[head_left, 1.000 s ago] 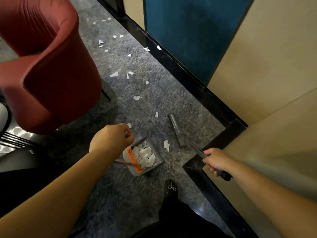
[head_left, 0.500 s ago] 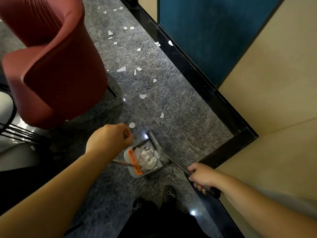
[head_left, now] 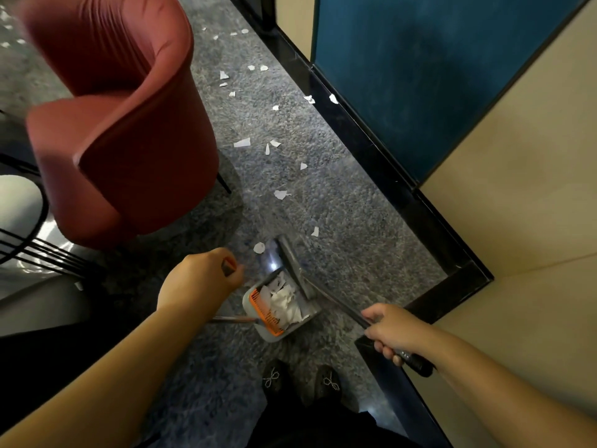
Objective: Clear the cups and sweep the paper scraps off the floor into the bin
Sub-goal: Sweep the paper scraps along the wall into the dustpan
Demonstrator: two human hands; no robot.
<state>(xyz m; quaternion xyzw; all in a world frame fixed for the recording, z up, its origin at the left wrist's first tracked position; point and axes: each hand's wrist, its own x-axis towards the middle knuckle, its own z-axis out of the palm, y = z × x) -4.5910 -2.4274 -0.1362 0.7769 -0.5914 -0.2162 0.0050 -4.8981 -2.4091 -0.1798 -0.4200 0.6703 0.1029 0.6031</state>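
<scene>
A grey dustpan (head_left: 258, 331) with an orange comb edge rests on the speckled floor, holding a heap of white paper scraps (head_left: 284, 302). My left hand (head_left: 202, 279) is shut around the top of the dustpan's upright handle. My right hand (head_left: 392, 331) grips the black end of a grey broom (head_left: 292, 263), whose head lies at the pan's open mouth. Several loose paper scraps (head_left: 281, 194) trail away across the floor beyond the pan. No cups or bin are in view.
A dark red tub chair (head_left: 122, 124) stands left of the scrap trail. A black skirting (head_left: 381, 163) runs along a teal and beige wall on the right and turns a corner (head_left: 465, 273) near my right hand. My shoes (head_left: 300, 381) are behind the pan.
The broom head swung left from the bare floor to the dustpan's mouth, pushing a scrap in. My right hand moved forward with it. My left hand stayed on the handle.
</scene>
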